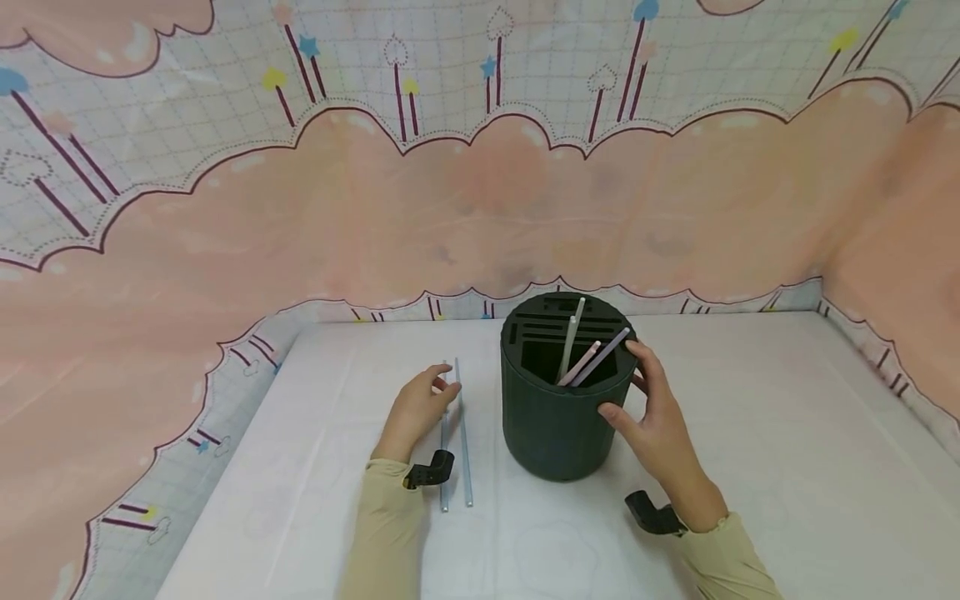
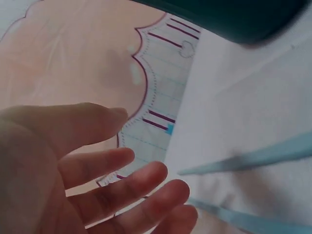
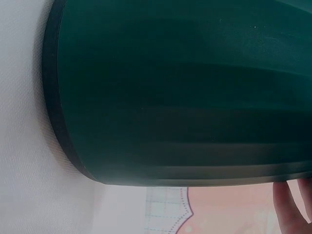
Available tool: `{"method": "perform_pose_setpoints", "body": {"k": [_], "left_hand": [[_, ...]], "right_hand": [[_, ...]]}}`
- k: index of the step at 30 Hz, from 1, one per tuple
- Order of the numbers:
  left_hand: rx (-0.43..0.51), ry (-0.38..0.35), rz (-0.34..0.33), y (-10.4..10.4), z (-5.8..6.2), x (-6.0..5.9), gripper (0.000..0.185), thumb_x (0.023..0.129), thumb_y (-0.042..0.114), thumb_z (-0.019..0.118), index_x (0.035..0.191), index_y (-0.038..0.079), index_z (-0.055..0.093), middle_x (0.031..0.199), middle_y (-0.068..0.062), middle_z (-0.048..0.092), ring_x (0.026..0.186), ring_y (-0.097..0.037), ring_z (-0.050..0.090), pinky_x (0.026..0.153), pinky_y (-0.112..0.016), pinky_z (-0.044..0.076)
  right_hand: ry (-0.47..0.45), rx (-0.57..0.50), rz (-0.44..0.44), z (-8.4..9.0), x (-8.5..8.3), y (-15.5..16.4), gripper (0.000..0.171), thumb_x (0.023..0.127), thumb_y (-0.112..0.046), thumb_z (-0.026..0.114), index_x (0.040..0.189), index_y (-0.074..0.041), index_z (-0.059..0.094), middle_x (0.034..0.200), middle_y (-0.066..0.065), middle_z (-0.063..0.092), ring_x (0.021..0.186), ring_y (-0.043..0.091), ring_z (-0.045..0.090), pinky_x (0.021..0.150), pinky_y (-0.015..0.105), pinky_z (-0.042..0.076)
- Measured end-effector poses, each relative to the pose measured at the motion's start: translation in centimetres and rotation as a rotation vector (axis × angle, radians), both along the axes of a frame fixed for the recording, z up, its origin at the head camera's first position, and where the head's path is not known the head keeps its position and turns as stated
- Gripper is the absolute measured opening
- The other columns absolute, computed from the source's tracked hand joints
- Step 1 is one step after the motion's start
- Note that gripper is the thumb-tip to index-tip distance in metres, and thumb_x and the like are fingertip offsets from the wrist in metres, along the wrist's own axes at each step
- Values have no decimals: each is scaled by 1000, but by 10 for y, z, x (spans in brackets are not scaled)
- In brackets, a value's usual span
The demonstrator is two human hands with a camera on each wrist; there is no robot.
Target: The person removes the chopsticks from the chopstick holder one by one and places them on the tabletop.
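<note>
A round dark green knife block (image 1: pixel 566 433) with slots in its top stands upright on the table. Several chopsticks, among them a pale green one (image 1: pixel 567 346), a pink one (image 1: pixel 581 362) and a purple one (image 1: pixel 603 354), lean in its wide front opening. My right hand (image 1: pixel 660 433) holds the block's right side near the rim, thumb in front and fingers behind; fingertips (image 3: pixel 287 207) show against its wall in the right wrist view. Two light blue chopsticks (image 1: pixel 465 454) lie side by side left of the block. My left hand (image 2: pixel 112 175) hovers by them, fingers loosely bent and holding nothing.
A white cover lies over the table (image 1: pixel 787 433). Behind and at the sides hangs a pink and white printed cloth (image 1: pixel 487 200), meeting the table's back edge close behind the block. Black wrist cameras (image 1: pixel 431 469) sit on both wrists.
</note>
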State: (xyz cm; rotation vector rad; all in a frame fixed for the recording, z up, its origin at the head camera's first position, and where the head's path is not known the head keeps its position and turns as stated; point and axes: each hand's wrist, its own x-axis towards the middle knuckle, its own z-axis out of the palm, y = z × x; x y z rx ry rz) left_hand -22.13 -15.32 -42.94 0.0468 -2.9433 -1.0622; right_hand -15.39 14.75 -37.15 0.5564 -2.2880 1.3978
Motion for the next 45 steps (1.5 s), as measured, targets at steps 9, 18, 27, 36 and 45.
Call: {"method": "perform_pose_setpoints", "body": {"k": [9, 18, 27, 36, 45], "left_hand": [[146, 253, -73, 15, 36, 9, 30, 89, 32, 53, 115, 19, 58, 91, 4, 58, 73, -9, 56, 55, -25, 47], [240, 562, -183, 35, 79, 37, 26, 89, 32, 53, 111, 21, 60, 93, 9, 57, 83, -4, 54, 62, -25, 48], [286, 738, -408, 71, 104, 64, 25, 88, 25, 57, 111, 15, 60, 105, 5, 56, 96, -10, 50, 74, -24, 46], [-20, 833, -367, 104, 99, 71, 28, 87, 28, 58, 112, 15, 61, 104, 7, 60, 100, -11, 49, 76, -31, 36], [-32, 864, -289, 118, 94, 74, 16, 85, 22, 61, 97, 14, 66, 93, 7, 62, 91, -10, 52, 70, -27, 38]], "right_hand": [[-5, 0, -4, 1, 0, -1, 71, 78, -9, 68, 136, -5, 26, 139, 17, 29, 126, 19, 29, 94, 54, 30], [-17, 5, -8, -1, 0, -4, 71, 78, -10, 68, 135, -3, 26, 139, 19, 28, 124, 34, 30, 94, 55, 30], [1, 15, -2, 1, 0, -3, 72, 77, -7, 68, 135, -3, 26, 139, 19, 28, 123, 35, 31, 94, 55, 31], [-2, 7, -13, 1, 0, -3, 71, 77, -4, 67, 135, -2, 26, 138, 21, 28, 124, 35, 30, 94, 54, 31], [24, 3, -11, 1, -1, -1, 72, 77, -6, 68, 135, -3, 27, 138, 20, 30, 124, 35, 30, 92, 55, 32]]}}
